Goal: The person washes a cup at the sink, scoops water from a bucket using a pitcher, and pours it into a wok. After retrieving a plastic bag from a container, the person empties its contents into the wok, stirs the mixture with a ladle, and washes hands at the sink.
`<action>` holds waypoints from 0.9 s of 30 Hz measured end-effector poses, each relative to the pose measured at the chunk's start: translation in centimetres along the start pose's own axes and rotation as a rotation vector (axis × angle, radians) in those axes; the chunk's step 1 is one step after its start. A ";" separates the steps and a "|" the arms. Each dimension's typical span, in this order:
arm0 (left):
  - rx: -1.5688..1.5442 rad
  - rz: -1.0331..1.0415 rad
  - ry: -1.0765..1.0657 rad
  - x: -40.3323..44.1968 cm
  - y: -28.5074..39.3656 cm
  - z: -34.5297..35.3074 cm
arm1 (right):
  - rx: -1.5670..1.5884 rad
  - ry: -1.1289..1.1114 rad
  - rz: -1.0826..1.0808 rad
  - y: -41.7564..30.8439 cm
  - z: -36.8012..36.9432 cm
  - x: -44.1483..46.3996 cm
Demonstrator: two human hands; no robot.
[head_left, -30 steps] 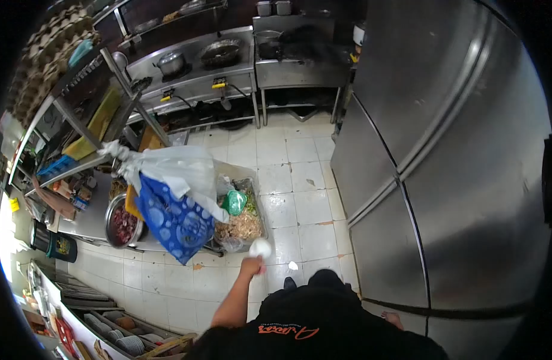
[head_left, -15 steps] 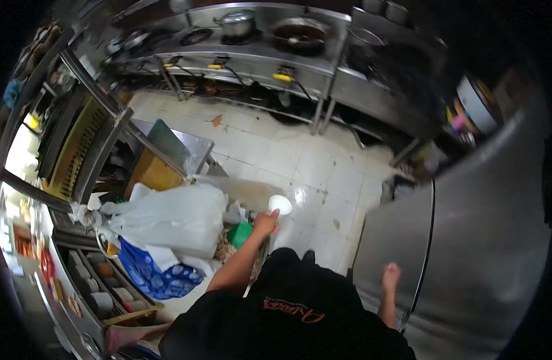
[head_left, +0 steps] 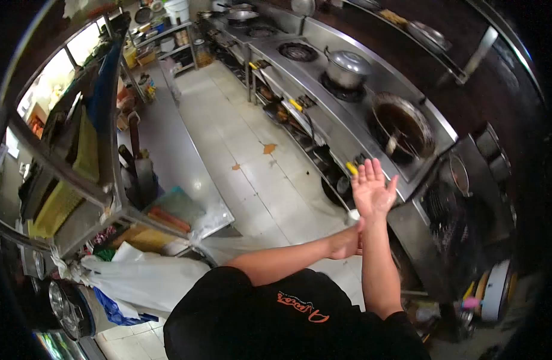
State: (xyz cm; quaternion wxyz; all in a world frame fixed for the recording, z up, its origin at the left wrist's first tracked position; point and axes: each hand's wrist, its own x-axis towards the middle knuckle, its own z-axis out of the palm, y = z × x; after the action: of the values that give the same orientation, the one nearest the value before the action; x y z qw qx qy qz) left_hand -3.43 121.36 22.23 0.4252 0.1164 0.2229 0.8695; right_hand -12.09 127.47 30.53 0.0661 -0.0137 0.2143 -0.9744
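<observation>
My left hand [head_left: 345, 243] is closed on a small white bowl [head_left: 353, 216], and only part of the bowl's rim shows beside my right wrist. My left fingers are partly hidden behind that wrist. My right hand [head_left: 373, 191] is stretched out with the palm turned up, fingers straight and nothing in it. Beyond its fingertips, a wide pan of dark liquid [head_left: 408, 123] sits on the stove with a utensil resting in it. A lidded metal pot [head_left: 346, 67] stands on the burner farther along.
The steel stove [head_left: 315, 84] runs along the right, with yellow-handled gas valves on its front. A steel table [head_left: 174, 150] and a shelf frame stand to the left, with a white plastic bag [head_left: 150, 276] below. Brown scraps lie on the tiled floor [head_left: 246, 198].
My view has turned toward the stove and the long aisle. My left hand has moved right with the white bowl, and my right hand has risen forward and opened.
</observation>
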 end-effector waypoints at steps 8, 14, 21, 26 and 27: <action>-0.394 0.490 0.380 11.0 17.4 -9.1 | -0.607 -0.296 0.438 5.0 -1.7 20.3; -0.413 0.883 0.565 8.9 32.6 -25.3 | -1.349 -0.852 0.439 16.4 -4.5 34.1; -0.492 0.857 1.253 -8.7 45.0 -34.9 | -1.014 -1.758 1.060 27.6 11.6 51.2; -0.115 0.349 2.108 -19.5 40.6 -49.8 | -0.413 -0.881 1.542 44.0 7.1 67.1; -0.065 0.316 2.218 -20.9 38.6 -53.7 | -1.327 -0.959 1.024 48.0 3.6 69.8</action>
State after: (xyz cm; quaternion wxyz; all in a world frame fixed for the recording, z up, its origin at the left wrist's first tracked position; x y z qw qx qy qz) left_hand -38.26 68.54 -6.20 -0.1208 -0.7069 0.4382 0.5419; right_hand -75.11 73.42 13.53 0.5422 -0.3498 0.6516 -0.3989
